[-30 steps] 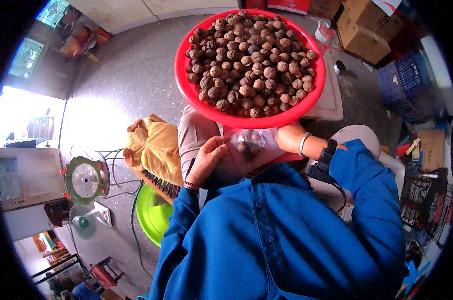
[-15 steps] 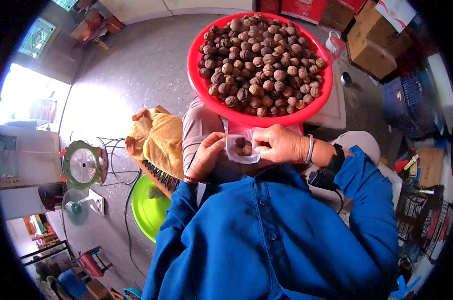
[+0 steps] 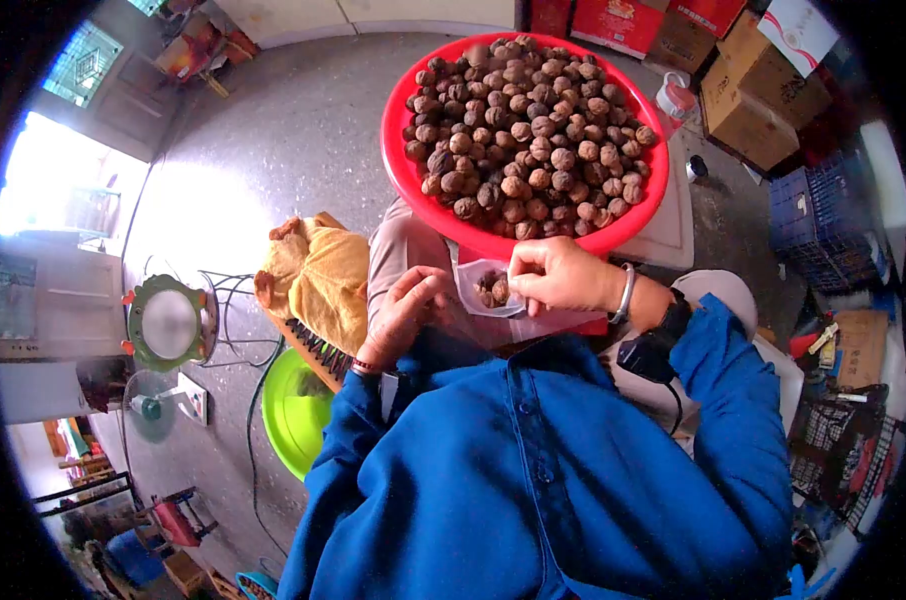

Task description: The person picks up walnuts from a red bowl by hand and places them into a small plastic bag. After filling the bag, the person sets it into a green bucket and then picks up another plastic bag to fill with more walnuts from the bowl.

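A small clear plastic bag with several walnuts inside sits between my hands, over my lap. My right hand pinches the bag's right rim between thumb and fingers. To the left, my left hand is closed with its fingers curled; it appears to pinch a thin, see-through part of the bag, though the fingertips are partly hard to make out. Just beyond my hands, a large red basin is heaped with walnuts.
A yellow cloth lies on a wooden bench to my left, beside a bright green basin on the floor. A fan and cables stand farther left. Cardboard boxes and blue crates are at the right.
My left hand has shifted slightly left, away from the bag's opening. My right hand's fingers now point down at the bag's right rim. The view has tilted a little.
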The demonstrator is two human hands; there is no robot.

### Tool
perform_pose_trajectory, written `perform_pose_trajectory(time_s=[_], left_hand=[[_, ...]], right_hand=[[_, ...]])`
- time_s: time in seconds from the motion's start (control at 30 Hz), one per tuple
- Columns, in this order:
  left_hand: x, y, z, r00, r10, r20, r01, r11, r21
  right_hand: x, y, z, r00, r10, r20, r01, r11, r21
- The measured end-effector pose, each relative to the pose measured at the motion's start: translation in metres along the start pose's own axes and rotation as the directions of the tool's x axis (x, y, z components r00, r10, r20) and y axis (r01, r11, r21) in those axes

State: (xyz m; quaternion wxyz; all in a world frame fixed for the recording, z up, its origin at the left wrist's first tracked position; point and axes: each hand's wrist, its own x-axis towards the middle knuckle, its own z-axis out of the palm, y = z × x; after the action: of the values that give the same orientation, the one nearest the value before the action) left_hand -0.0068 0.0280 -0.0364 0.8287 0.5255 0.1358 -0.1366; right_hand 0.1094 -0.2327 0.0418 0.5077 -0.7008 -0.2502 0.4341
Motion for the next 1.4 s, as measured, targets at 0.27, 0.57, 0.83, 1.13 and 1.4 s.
perform_pose_trajectory(time_s=[0.27, 0.57, 0.83, 1.13, 1.4], left_hand=[[-0.005, 0.008, 0.019, 0.992, -0.002, 0.128, -0.047, 0.925, 0.377], [0.008, -0.008, 0.021, 0.987, 0.114, 0.115, -0.155, 0.869, 0.469], [0.008, 0.002, 0.029, 0.988, 0.141, 0.055, -0.152, 0.912, 0.380], [0.007, 0.006, 0.031, 0.993, 0.103, 0.059, -0.117, 0.930, 0.347], [0.006, 0.010, 0.032, 0.993, 0.095, 0.069, -0.111, 0.948, 0.299]], right_hand=[[0.019, 0.034, 0.005, 0.966, -0.225, -0.125, 0.142, 0.872, -0.469], [0.022, 0.021, 0.001, 0.981, -0.126, -0.147, 0.089, 0.968, -0.235], [0.023, 0.012, -0.011, 0.981, -0.127, -0.150, 0.079, 0.955, -0.287], [0.047, 0.014, -0.036, 0.836, -0.304, -0.456, 0.112, 0.909, -0.401], [0.066, 0.012, -0.040, 0.632, -0.686, -0.360, 0.080, 0.520, -0.851]])
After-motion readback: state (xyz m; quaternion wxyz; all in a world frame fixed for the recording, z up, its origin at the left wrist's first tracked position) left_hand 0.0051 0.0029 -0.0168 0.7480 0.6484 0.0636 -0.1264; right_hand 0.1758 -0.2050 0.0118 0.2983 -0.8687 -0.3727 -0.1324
